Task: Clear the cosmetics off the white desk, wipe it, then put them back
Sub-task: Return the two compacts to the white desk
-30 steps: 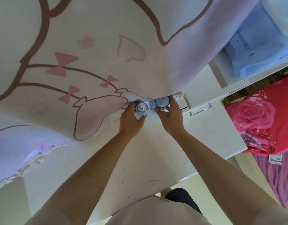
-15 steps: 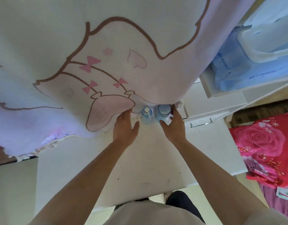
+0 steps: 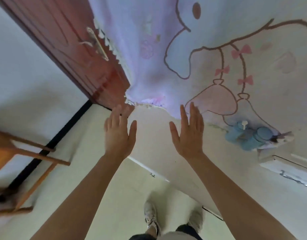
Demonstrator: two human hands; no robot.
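Both hands, left hand [image 3: 118,134] and right hand [image 3: 188,134], spread empty; blue bottles [image 3: 248,135] well right.

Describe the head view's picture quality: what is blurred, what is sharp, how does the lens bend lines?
Head view: the blue bottles and the wooden chair are smeared by blur; the left hand and right hand look sharper; the wide lens slants the red door and the white desk edge; light is soft, glowing through the curtain hem.
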